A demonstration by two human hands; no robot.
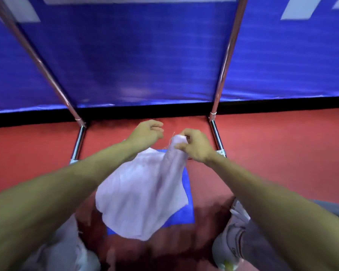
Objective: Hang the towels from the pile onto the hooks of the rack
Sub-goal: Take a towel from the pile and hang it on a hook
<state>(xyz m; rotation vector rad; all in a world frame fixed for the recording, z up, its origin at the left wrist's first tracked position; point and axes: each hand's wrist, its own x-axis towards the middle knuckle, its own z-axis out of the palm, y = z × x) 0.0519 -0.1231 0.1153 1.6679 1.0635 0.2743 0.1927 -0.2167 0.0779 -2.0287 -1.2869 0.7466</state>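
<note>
Pale lilac cloth, a towel [143, 194], hangs from my right hand [194, 145], which pinches one bunched corner between thumb and fingers; the rest of the towel drapes downward and toward me, loose and creased. My left hand [145, 133] is just beside the gripped corner, fingers curled in loosely, and I cannot tell whether it touches the cloth. Under the towel lies a blue towel [184, 214] flat on the red floor [272, 153], its edges showing at the right and lower left. Two shiny metal poles [226, 61] of the rack rise on either side of my hands, leaning outward to the upper corners, with short feet [77, 145] resting on the floor. Behind them stands a blue banner [135, 55] with a black strip along its base. Pale shoes [233, 245] show at the lower edge, blurred.
</note>
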